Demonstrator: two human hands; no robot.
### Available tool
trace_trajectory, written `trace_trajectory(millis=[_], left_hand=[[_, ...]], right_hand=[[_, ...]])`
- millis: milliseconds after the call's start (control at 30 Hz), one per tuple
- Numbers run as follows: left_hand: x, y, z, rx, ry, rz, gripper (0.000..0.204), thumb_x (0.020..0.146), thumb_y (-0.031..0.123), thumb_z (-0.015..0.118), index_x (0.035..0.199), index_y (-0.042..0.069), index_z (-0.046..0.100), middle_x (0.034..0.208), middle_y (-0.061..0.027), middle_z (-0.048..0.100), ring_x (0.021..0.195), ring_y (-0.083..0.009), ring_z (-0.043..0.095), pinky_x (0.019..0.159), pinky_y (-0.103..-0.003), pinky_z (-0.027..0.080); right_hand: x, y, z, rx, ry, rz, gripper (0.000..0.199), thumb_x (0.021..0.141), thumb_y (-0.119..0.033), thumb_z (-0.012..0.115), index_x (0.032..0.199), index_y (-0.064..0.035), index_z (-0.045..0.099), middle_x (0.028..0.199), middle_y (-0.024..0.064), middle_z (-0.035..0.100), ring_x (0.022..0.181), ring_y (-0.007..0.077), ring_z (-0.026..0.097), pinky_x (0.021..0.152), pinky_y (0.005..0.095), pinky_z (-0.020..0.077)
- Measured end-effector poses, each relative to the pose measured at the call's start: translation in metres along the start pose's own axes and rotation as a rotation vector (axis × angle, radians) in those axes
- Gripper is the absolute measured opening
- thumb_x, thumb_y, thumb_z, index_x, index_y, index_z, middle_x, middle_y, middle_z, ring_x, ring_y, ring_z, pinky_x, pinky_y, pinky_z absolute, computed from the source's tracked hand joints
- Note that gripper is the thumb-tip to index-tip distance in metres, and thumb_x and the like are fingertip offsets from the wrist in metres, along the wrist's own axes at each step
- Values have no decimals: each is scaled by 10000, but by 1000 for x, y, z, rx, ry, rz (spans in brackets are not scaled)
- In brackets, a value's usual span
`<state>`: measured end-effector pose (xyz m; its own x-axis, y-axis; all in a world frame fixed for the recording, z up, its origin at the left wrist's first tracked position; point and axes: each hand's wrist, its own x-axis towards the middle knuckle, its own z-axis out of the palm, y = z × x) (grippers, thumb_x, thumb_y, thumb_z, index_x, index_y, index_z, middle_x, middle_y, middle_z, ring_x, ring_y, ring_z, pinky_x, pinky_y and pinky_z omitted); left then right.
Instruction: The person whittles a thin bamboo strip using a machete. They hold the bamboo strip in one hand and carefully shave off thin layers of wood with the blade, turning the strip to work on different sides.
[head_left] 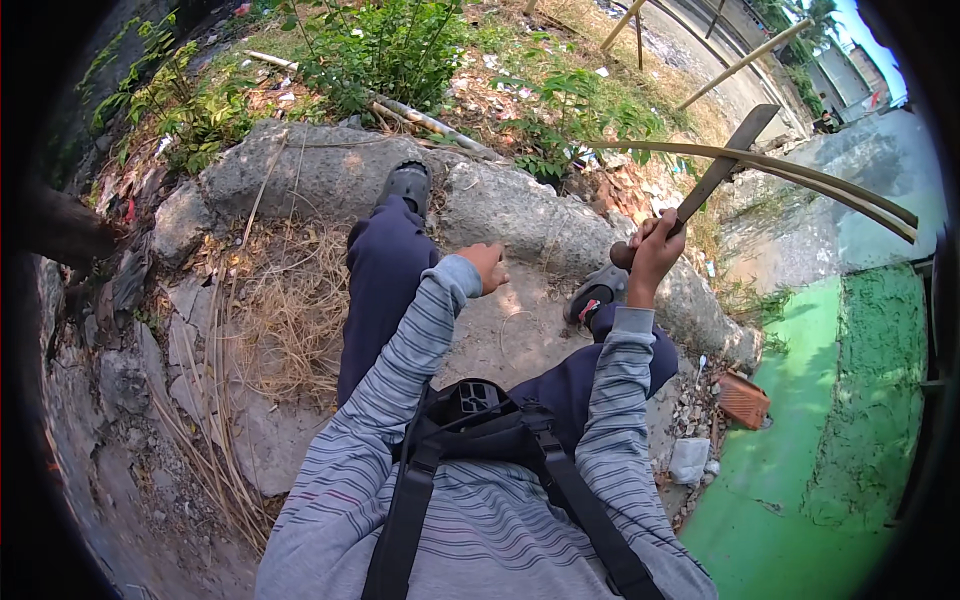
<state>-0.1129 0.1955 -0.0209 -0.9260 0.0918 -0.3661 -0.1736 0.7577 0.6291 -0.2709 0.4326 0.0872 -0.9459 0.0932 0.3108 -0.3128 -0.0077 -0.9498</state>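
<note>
Nearby: concrete slabs (330,170), dry grass (290,310), green water (820,430). Right hand (655,250) clamped on machete (725,165), flat grey blade crossing split bamboo strips (800,175). Left hand (487,265) loosely curled, empty.

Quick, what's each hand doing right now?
Left hand: loosely curled, holding nothing, resting near the left knee.
Right hand: closed around the handle of a machete, blade raised against bamboo strips.

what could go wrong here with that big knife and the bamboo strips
The right hand holds the long knife raised across the thin bamboo strips; a slip might swing the blade toward the right foot just below. The left hand rests empty near the knee, so the strips look unsteadied and may spring back.
</note>
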Motion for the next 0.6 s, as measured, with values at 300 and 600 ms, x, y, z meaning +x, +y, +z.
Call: trace_trajectory(millis=[300,600], left_hand=[[0,6,-4,27,-9,2,537,981,453,622,1318,45,534,1244,-220,622,1198,-402,581,1015,-474,471],[-5,6,-5,-11,8,41,533,981,439,620,1312,29,541,1246,-234,633,1181,-414,596,1004,-477,477]], right_hand=[[-82,129,-31,-343,-106,296,326,1015,-341,622,932,-30,572,650,34,591,445,114,547,394,289,429],[-75,44,-55,-97,-338,567,243,976,-176,668,1119,-3,577,731,15,538,508,95,516,437,266,436]])
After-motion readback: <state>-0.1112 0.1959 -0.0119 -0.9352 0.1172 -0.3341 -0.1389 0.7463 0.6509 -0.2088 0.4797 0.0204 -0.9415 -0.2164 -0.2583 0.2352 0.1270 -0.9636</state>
